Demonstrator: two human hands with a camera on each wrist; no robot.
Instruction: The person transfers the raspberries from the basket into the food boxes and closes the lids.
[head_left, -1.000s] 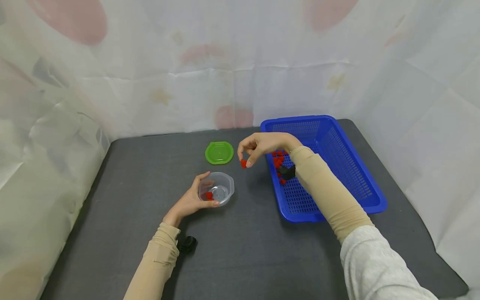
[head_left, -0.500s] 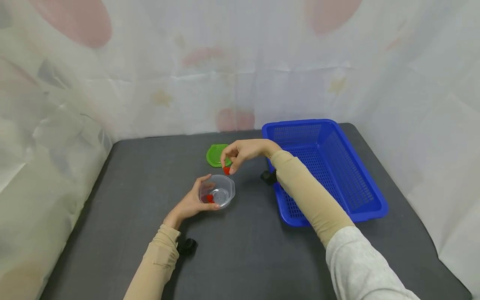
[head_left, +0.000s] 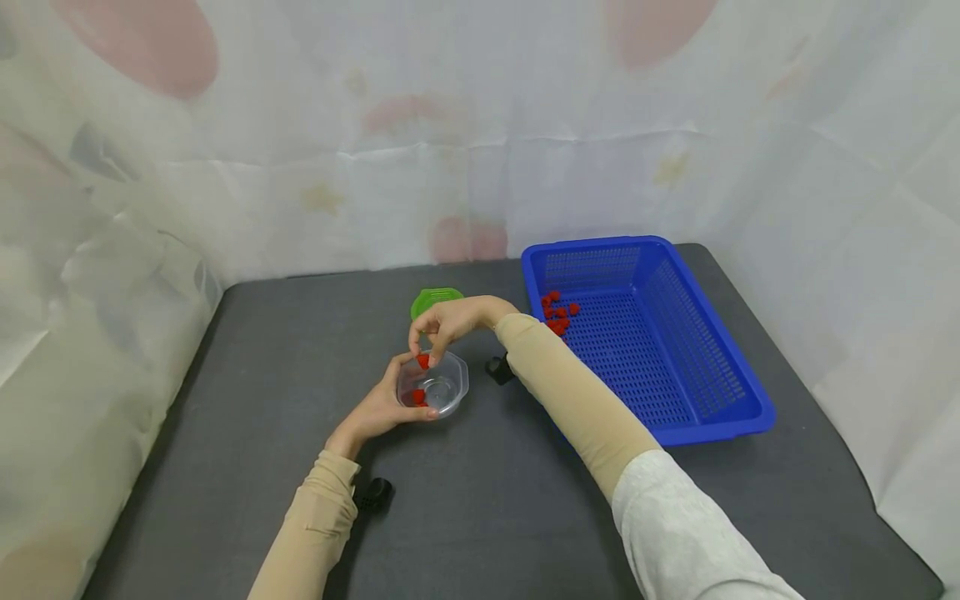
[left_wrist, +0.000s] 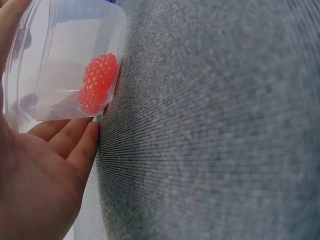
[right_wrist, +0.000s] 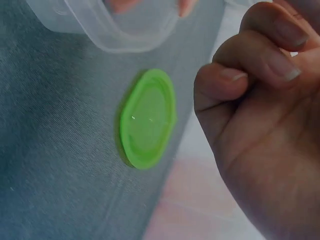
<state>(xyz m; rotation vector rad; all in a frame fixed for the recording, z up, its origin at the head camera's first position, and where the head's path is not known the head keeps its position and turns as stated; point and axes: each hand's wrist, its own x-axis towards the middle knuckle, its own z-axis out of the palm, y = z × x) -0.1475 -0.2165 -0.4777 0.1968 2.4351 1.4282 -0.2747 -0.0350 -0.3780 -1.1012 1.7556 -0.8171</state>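
My left hand (head_left: 381, 410) grips a clear plastic container (head_left: 452, 382) around its side, on the grey table. Red raspberries (left_wrist: 98, 82) lie in the bottom of it, seen through the wall in the left wrist view. Above the container's far rim, my right hand (head_left: 448, 323) pinches another raspberry (head_left: 423, 361) between thumb and fingertips. The right wrist view shows that hand's other fingers (right_wrist: 250, 60) curled toward the palm; the pinched raspberry is out of that view. Just behind the container, a green lid (right_wrist: 148, 120) lies flat, partly covered by my right hand in the head view.
On the right stands a blue plastic basket (head_left: 705, 429) with perforated walls. Several raspberries (head_left: 557, 313) lie along its left side, partly hidden by my right sleeve. A patterned white curtain (head_left: 360, 200) hangs behind the table (head_left: 285, 350).
My right hand has moved left from beside the basket to over the container, carrying a raspberry. The left hand and container have stayed in place.
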